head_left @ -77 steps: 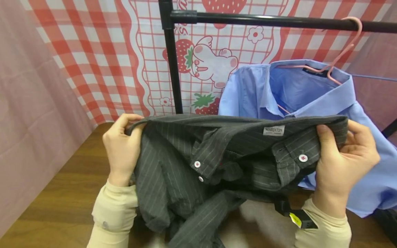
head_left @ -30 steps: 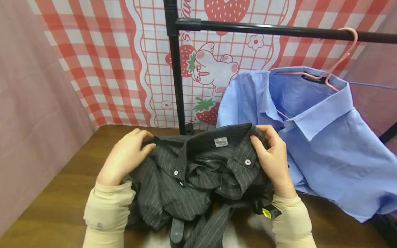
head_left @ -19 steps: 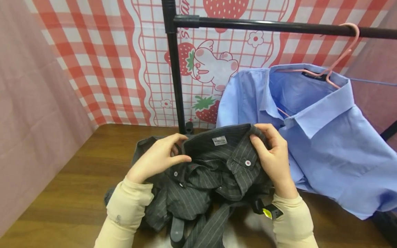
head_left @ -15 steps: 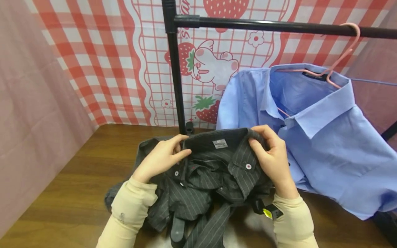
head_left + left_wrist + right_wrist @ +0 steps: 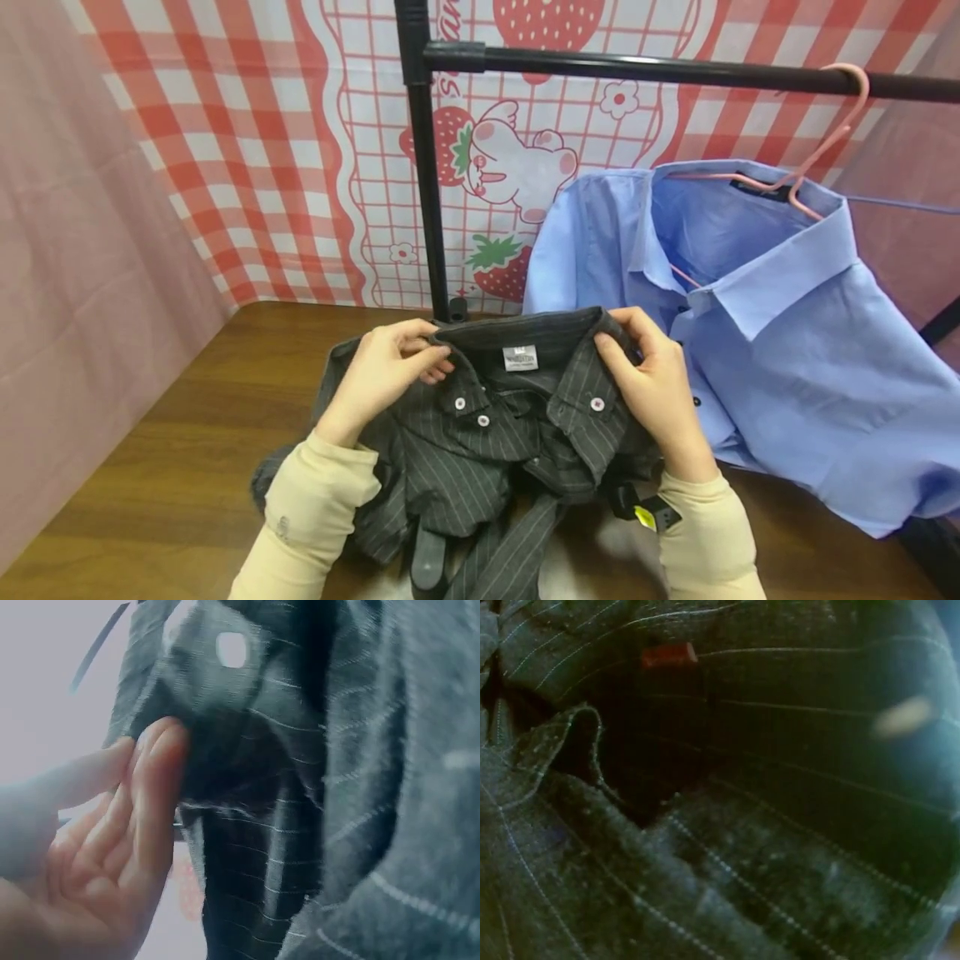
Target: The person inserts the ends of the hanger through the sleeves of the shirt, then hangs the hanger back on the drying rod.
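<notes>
A dark grey pinstriped button-up shirt (image 5: 457, 479) lies bunched, its collar raised and spread between the two hands. The left hand (image 5: 386, 367) pinches the left end of the collar between thumb and fingers; in the left wrist view that same hand (image 5: 112, 855) has its fingertips at the cloth's edge. On the collar's other side, the right hand (image 5: 651, 367) grips the fold with the thumb in front. A white label (image 5: 521, 358) shows inside the neck, and white buttons sit on the collar points. Only dark striped cloth (image 5: 780, 847) fills the right wrist view.
A light blue shirt (image 5: 810, 358) hangs on a pink hanger (image 5: 828, 150) from a black rack bar (image 5: 675, 70), close beside the right hand. The rack's upright (image 5: 426, 183) stands behind the dark shirt. Wooden tabletop (image 5: 180, 433) extends to the left.
The dark shirt, earlier held up and stretched wide, is lower with its collar narrower. The left hand has moved right from the shirt's left edge onto the collar; its collar point now faces forward.
</notes>
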`<state>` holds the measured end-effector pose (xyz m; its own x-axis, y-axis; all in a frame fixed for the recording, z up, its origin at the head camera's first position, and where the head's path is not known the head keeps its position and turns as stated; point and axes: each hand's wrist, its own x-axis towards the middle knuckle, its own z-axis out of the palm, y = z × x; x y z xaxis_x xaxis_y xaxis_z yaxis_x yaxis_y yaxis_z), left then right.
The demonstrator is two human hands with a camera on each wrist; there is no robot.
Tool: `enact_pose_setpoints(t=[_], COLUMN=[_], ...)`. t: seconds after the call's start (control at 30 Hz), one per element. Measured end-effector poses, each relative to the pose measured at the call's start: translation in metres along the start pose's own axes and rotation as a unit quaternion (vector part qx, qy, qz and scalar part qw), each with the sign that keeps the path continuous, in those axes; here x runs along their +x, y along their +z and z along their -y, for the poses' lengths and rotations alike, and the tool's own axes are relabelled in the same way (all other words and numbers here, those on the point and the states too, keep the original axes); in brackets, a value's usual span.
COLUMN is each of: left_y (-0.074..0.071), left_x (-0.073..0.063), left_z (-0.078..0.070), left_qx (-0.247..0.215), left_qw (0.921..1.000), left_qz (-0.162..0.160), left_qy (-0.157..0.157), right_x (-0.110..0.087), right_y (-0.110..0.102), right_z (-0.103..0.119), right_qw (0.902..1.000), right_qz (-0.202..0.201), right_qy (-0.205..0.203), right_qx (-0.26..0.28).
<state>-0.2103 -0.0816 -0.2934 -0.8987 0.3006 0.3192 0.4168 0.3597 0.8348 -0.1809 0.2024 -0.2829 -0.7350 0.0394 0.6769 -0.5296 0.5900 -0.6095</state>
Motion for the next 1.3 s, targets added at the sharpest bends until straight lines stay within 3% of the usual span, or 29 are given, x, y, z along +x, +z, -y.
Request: enact_pose_setpoints(t=[0.07, 0.13, 0.23, 0.3, 0.6, 0.8, 0.97, 1.07, 1.2, 1.3], left_y=[0.001, 0.002, 0.003, 0.005, 0.007, 0.004, 0.006, 0.007, 0.008, 0.009], left_x=[0.000, -0.001, -0.003, -0.003, -0.001, 0.000, 0.002, 0.001, 0.001, 0.002], left_z=[0.000, -0.001, -0.003, -0.004, -0.005, -0.001, 0.001, -0.001, 0.002, 0.004], left_qx=[0.063, 0.109, 0.136, 0.146, 0.151, 0.159, 0.133, 0.126, 0.130, 0.127], left_qw=[0.9963, 0.9889, 0.9825, 0.9809, 0.9853, 0.9822, 0.9836, 0.9861, 0.9884, 0.9888], left_qz=[-0.046, -0.067, -0.051, -0.032, -0.028, 0.014, -0.022, -0.041, -0.059, -0.065], left_qy=[0.035, 0.076, 0.117, 0.124, 0.074, 0.099, 0.120, 0.101, 0.052, 0.044], right_x=[0.000, 0.000, -0.001, -0.001, -0.004, -0.002, -0.001, -0.001, 0.000, 0.000], right_y=[0.001, 0.003, 0.008, 0.011, 0.023, 0.024, 0.025, 0.026, 0.026, 0.025], right_z=[-0.001, -0.002, -0.004, -0.005, -0.008, -0.010, -0.011, -0.012, -0.012, -0.011], right_qw=[1.0000, 1.0000, 0.9997, 0.9990, 0.9832, 0.9921, 0.9918, 0.9919, 0.9945, 0.9949], right_qz=[-0.002, -0.002, 0.000, 0.001, 0.025, 0.017, 0.051, 0.037, -0.009, -0.021], right_qy=[-0.002, -0.005, -0.012, -0.018, -0.066, -0.074, -0.106, -0.111, -0.090, -0.077], right_qx=[-0.002, -0.007, -0.024, -0.042, -0.168, -0.100, -0.051, -0.050, -0.052, -0.061])
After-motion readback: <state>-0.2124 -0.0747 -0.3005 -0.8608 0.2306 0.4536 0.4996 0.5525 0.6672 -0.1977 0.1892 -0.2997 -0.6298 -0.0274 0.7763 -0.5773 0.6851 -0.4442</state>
